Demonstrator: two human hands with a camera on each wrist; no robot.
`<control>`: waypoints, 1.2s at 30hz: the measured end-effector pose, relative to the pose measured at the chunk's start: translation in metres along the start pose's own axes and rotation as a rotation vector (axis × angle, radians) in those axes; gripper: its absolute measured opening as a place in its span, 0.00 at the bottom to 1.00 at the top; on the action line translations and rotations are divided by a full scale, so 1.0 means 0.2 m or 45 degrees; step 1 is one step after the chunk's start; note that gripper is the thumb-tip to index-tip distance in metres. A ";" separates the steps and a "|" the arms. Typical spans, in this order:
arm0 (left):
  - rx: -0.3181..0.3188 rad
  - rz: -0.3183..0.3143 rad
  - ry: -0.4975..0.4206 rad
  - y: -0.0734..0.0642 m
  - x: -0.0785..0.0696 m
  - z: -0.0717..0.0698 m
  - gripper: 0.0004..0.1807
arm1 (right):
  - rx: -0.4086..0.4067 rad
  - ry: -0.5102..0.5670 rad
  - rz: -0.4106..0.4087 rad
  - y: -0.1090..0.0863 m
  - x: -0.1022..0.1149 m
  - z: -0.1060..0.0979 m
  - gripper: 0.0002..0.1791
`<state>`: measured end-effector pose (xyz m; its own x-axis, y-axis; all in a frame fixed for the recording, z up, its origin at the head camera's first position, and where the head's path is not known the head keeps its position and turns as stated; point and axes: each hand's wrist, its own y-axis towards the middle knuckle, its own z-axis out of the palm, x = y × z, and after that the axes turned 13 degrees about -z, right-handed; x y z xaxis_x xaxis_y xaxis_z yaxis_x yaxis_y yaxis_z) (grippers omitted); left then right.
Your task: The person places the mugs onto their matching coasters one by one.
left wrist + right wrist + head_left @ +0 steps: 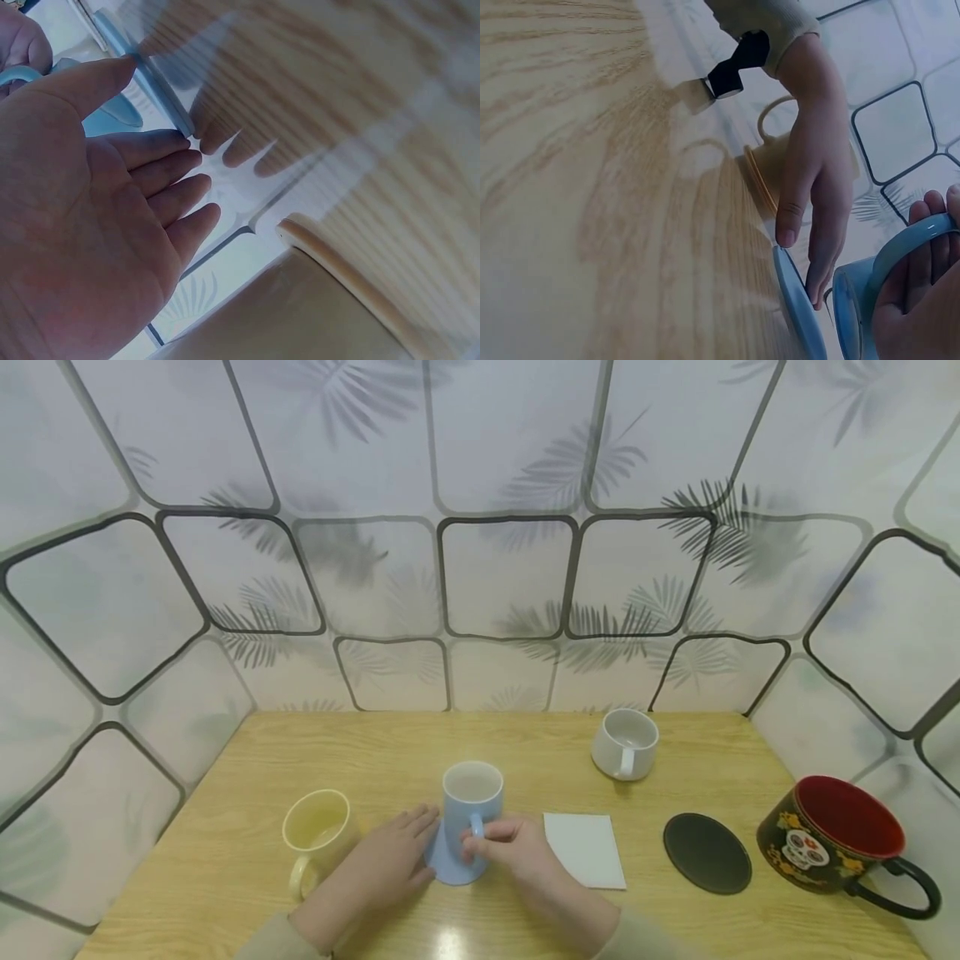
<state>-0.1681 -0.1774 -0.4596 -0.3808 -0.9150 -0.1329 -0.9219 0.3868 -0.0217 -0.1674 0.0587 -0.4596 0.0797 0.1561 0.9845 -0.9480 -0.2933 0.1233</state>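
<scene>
A light blue mug with a white inside is over a round blue coaster at the middle front of the table. My right hand pinches the mug's handle between thumb and fingers. In the right wrist view a narrow gap shows between the mug's base and the coaster. The left hand lies beside the coaster, fingers straight. Seen from the left wrist, its thumb and index fingertip touch the coaster's edge. A yellow cup stands just left of that hand.
Right of my right hand lies a square white coaster, then a round black coaster. A white cup stands behind them. A large black mug with a skull picture is at far right. Patterned cloth walls the table's back and sides.
</scene>
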 end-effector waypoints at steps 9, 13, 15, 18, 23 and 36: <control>0.004 -0.016 -0.005 0.00 0.00 0.01 0.38 | 0.000 -0.003 0.000 -0.02 -0.04 0.02 0.02; -0.005 -0.008 -0.003 0.01 0.00 0.01 0.38 | 0.032 0.014 0.006 -0.02 -0.05 0.03 0.02; -0.009 -0.006 -0.007 0.01 0.00 0.01 0.37 | 0.031 0.016 0.015 -0.03 -0.06 0.04 0.03; -0.020 0.003 -0.012 0.01 0.00 0.01 0.36 | 0.026 0.005 0.009 -0.04 -0.08 0.06 0.06; -0.049 0.032 0.011 0.01 0.00 0.02 0.36 | 0.030 0.000 -0.015 -0.05 -0.10 0.09 0.17; -0.043 0.013 0.023 0.01 0.02 0.04 0.39 | 0.074 -0.031 0.055 -0.07 -0.12 0.12 0.15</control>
<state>-0.1717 -0.1792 -0.4672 -0.3912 -0.9131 -0.1149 -0.9197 0.3923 0.0131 -0.1490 0.0360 -0.4825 0.0473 0.1190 0.9918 -0.9314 -0.3535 0.0869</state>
